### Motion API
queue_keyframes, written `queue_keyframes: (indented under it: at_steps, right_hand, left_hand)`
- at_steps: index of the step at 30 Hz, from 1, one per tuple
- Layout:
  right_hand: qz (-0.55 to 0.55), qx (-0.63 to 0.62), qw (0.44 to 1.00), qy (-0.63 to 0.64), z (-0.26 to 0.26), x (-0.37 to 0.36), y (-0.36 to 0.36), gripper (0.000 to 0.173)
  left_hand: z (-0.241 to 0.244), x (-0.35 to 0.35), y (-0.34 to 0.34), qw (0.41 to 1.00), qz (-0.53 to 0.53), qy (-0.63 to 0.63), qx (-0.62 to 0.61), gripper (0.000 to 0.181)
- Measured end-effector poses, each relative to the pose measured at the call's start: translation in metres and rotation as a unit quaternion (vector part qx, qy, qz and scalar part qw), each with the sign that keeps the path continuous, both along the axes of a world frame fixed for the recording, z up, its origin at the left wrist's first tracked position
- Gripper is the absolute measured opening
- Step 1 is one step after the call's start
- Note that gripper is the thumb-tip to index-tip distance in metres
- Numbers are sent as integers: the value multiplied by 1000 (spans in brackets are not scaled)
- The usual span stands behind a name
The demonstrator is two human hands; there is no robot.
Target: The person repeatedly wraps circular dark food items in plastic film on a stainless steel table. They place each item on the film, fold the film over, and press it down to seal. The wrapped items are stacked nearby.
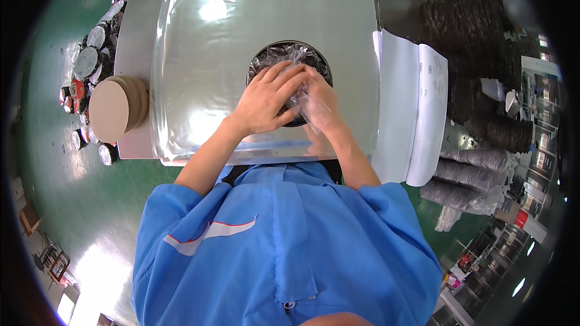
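Observation:
A round black object stands on a stack of clear plastic sheets, with crumpled clear plastic film gathered over its top. My left hand lies across the film, palm down and fingers apart, its fingertips meeting those of my right hand. From the right side, my right hand curls over the bunched film, and a loose piece of it trails across the back of that hand. The right fingertips are partly hidden behind the left ones. Most of the round object's top is covered by the hands and film.
Tan cardboard discs are stacked at the left table edge. Film-wrapped round pieces pile up beyond it. A white printed sheet roll lies at right, near dark coiled stacks and grey wrapped rolls.

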State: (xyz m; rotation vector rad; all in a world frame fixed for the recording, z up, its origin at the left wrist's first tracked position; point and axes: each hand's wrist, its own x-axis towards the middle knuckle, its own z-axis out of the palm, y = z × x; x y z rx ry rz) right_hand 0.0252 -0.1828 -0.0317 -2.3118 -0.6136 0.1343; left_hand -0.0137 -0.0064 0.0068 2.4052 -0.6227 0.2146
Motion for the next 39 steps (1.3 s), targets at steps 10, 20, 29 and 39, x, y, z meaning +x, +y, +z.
queue_keyframes:
  at_steps: [10, 20, 29, 39]
  right_hand:
    - [-6, 149, 988, 39, 16, 11, -26, 33]
    - [139, -53, 989, 19, 22, 115, 35, 27]
    - [56, 77, 976, 196, 8, 99, -12, 34]
    - [236, -155, 956, -83, 51, -20, -22, 8]
  left_hand:
    - [-29, 6, -11, 991, 121, -2, -49, 26]
    - [-26, 4, -6, 999, 51, 6, -1, 17]
    - [-28, 5, -16, 984, 156, 67, -59, 11]
    - [-41, 6, -13, 989, 141, 6, -37, 12]
